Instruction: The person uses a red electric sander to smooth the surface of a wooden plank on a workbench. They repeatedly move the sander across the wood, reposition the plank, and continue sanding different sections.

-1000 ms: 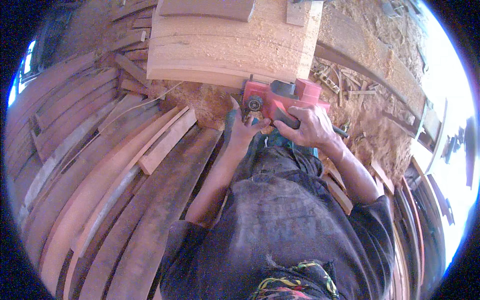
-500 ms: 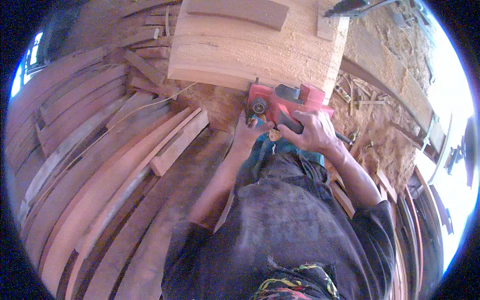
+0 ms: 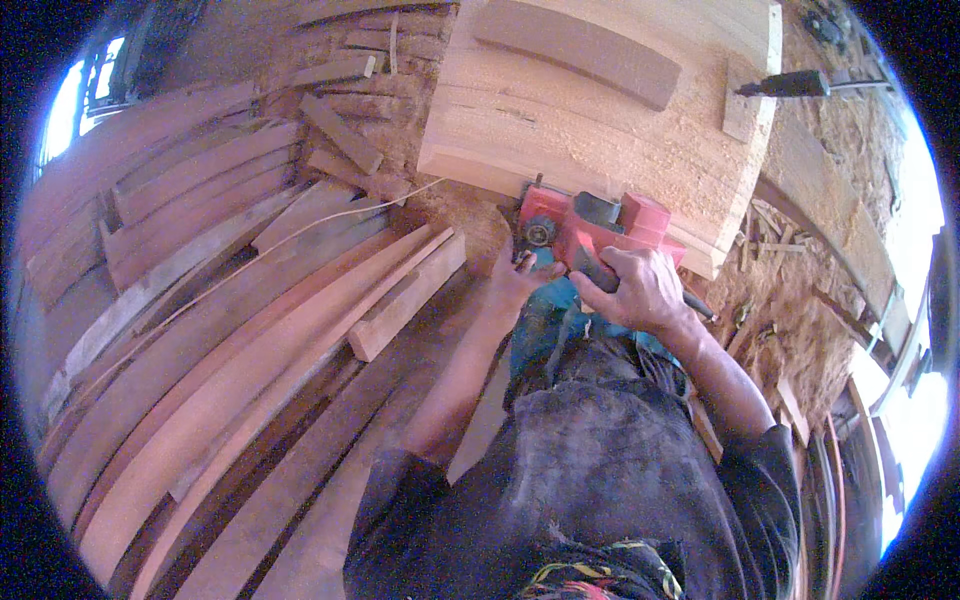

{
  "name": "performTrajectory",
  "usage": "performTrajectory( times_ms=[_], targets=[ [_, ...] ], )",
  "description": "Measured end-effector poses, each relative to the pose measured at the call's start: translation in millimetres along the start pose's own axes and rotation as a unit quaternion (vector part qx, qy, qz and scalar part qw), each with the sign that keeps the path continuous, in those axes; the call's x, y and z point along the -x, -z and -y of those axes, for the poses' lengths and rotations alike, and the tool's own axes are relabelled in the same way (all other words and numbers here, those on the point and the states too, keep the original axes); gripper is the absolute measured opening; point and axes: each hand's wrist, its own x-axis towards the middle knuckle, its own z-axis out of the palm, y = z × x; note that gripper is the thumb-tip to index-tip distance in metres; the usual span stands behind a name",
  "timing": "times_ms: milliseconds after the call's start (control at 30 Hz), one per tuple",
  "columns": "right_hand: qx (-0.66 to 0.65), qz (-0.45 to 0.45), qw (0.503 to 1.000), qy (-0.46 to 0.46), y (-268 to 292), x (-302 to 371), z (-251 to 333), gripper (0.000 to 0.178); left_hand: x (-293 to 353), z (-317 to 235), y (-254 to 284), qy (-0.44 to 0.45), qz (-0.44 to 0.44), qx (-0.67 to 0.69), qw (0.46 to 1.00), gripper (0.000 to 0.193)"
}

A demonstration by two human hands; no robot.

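Observation:
A red electric planer point(image 3: 590, 235) is held on its side against the near edge of a broad pale wooden board point(image 3: 560, 120). My right hand point(image 3: 645, 290) is closed around the planer's dark rear handle, thumb across it. My left hand point(image 3: 520, 285) is beside the planer's front end, just below its round dark knob point(image 3: 540, 232). Its thumb points right, apart from the partly bent fingers, and no object shows clearly in it. Whether those fingers touch the planer I cannot tell.
A dark flat wood piece point(image 3: 580, 52) and a black-handled tool point(image 3: 795, 84) lie on the shavings-strewn board. Long planks point(image 3: 240, 330) and a short squared offcut point(image 3: 410, 300) spread at left. A thin cord point(image 3: 325, 218) crosses the planks. Shavings and scraps point(image 3: 770, 270) cover the ground at right.
The view has shifted, so the board and planks sit further right and lower. My left hand's fingers have opened a little beside the planer; my right hand keeps its hold.

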Motion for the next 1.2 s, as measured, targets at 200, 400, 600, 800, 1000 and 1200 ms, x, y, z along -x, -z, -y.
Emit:
performTrajectory(
  times_ms=[200, 400, 600, 800, 1000, 1200],
  targets=[
    [0.007, 0.025, 1.0, -0.01, -27, -38, 34, 0.046, -2, -32, 49, -0.009, -0.05, -0.154, 0.987, 0.116],
    [-0.006, -0.018, 0.999, 0.027, -60, -76, 61, 0.052, 5, -76, 88, -0.066, -0.049, -0.163, 0.983, 0.07],
    [-0.001, 0.099, 0.995, -0.007, -72, -127, 108, 0.062, -31, -80, 174, -0.157, 0.008, -0.316, 0.936, 0.088],
    [-0.04, 0.107, 0.992, 0.051, -110, -174, 139, 0.069, -34, -77, 215, -0.191, -0.075, -0.378, 0.903, 0.09],
    [-0.088, 0.081, 0.989, 0.086, -89, -107, 111, 0.077, -3, -57, 193, -0.193, -0.158, -0.336, 0.908, 0.091],
    [-0.076, 0.099, 0.992, 0.011, -28, 11, 54, 0.077, 50, 2, 100, -0.195, -0.077, -0.327, 0.921, 0.093]
  ],
)
